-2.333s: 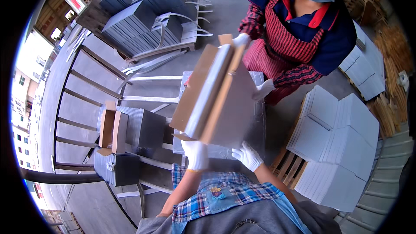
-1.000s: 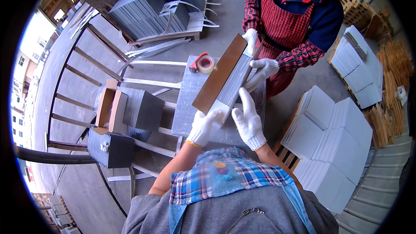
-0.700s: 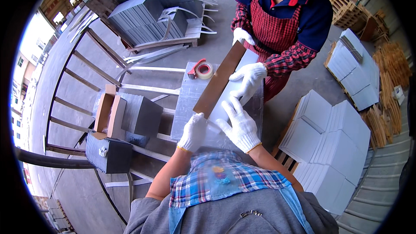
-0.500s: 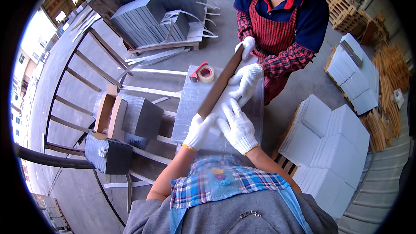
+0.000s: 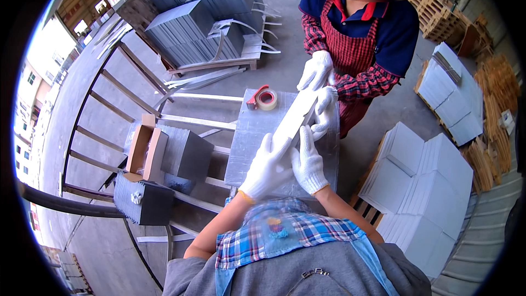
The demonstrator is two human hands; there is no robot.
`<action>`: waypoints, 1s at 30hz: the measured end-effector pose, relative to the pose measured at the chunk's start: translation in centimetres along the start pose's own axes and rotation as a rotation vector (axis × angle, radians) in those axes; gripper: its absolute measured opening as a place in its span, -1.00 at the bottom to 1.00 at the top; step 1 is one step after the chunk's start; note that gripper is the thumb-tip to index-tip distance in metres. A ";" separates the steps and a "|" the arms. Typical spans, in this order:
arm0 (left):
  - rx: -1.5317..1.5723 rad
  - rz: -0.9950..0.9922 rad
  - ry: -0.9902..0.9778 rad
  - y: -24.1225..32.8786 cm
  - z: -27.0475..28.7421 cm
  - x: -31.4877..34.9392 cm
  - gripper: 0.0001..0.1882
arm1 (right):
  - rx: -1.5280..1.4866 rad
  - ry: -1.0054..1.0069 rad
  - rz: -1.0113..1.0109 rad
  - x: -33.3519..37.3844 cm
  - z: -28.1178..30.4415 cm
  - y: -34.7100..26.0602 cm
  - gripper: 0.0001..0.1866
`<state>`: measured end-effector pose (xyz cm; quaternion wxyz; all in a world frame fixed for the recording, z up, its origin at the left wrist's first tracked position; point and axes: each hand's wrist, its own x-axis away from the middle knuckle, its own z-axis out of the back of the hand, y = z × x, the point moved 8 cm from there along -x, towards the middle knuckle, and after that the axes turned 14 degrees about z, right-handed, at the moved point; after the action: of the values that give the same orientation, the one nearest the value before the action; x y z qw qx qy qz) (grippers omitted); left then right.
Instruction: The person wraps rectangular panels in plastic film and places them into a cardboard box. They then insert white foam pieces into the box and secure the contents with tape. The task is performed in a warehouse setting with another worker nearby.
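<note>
A long, narrow white piece (image 5: 296, 117), probably cardboard, slants over a grey-topped table (image 5: 245, 145) between me and a co-worker. My left hand (image 5: 267, 168), in a white knit glove, is closed around its near end. Along its right edge lies my right hand (image 5: 308, 165), gloved too, with the fingers stretched out against it. At the far end, the co-worker's two white-gloved hands (image 5: 318, 72) are on the same piece. A red tape dispenser (image 5: 267, 99) with a roll of tape sits on the table's far left part. The underside of the piece is hidden.
Left of the table, a metal rack (image 5: 197, 122) carries an open brown carton (image 5: 147, 151) and stacks of grey sheets (image 5: 186, 153). Strapped grey stacks (image 5: 183, 27) fill a pallet at the far left. White stacks (image 5: 422, 186) stand on pallets to the right. The co-worker (image 5: 356, 38) stands opposite.
The piece has turned from its brown side to a white face. My left hand has moved right and farther along it; the co-worker's hands have shifted at the far end.
</note>
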<state>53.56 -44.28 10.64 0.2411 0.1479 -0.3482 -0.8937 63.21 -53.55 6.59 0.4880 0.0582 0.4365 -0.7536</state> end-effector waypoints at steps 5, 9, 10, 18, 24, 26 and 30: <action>-0.111 0.076 0.090 -1.4 -0.5 -0.5 -0.24 | -0.222 0.101 -0.091 0.7 -0.5 0.9 -0.35; -0.070 0.051 0.137 -0.9 -0.3 -1.0 -0.46 | -0.348 0.111 -0.357 1.4 -2.9 3.9 -0.32; -0.079 0.049 0.130 -0.8 -0.5 -0.9 -0.46 | -0.389 0.087 -0.470 1.8 -3.9 5.3 -0.31; -0.088 0.065 0.153 -0.5 -0.6 -0.7 -0.44 | -0.572 0.137 -0.569 -0.8 -6.1 8.7 -0.11; -0.094 0.026 0.199 -0.4 -0.5 -1.6 -0.40 | -0.584 0.070 -0.563 -2.0 -7.0 10.5 -0.11; -0.050 0.093 0.089 -0.5 -0.4 -2.2 -0.37 | -0.608 0.092 -0.544 -2.3 -6.7 10.9 -0.13; 0.129 0.188 -0.114 -4.7 0.6 -3.6 -0.16 | -0.887 0.110 -0.618 -3.5 -6.9 7.2 -0.36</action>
<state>54.78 -39.05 8.14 0.2938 0.0788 -0.4305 -0.8498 68.36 -47.28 -0.16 0.1981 -0.2450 0.7344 -0.6012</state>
